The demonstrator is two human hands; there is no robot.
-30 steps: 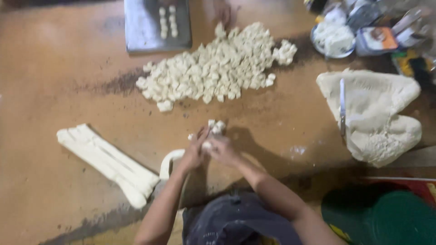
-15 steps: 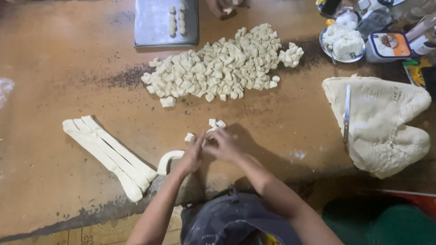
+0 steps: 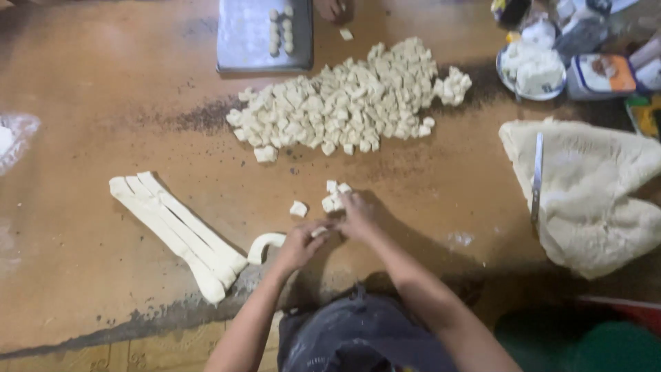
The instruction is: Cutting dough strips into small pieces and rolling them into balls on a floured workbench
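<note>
My left hand (image 3: pixel 297 244) grips the end of a curved dough strip (image 3: pixel 265 244) on the brown table (image 3: pixel 103 103). My right hand (image 3: pixel 354 215) meets it at the strip's cut end, fingers pinched on the dough. Just beyond my fingers lie a few small cut dough pieces (image 3: pixel 335 195) and one apart (image 3: pixel 298 209). A big heap of cut dough pieces (image 3: pixel 351 100) lies farther away. Three long dough strips (image 3: pixel 179 234) lie side by side to my left.
A metal tray (image 3: pixel 248 38) with several dough pieces sits at the far edge, another person's hand (image 3: pixel 330 9) beside it. A large slab of dough (image 3: pixel 592 193) with a knife (image 3: pixel 536 178) on it lies right. A bowl (image 3: pixel 530 67) and packets stand far right.
The view has shifted slightly. My hands stay at the strip's end, and the short strip looks a little shorter with small pieces beyond my fingers.
</note>
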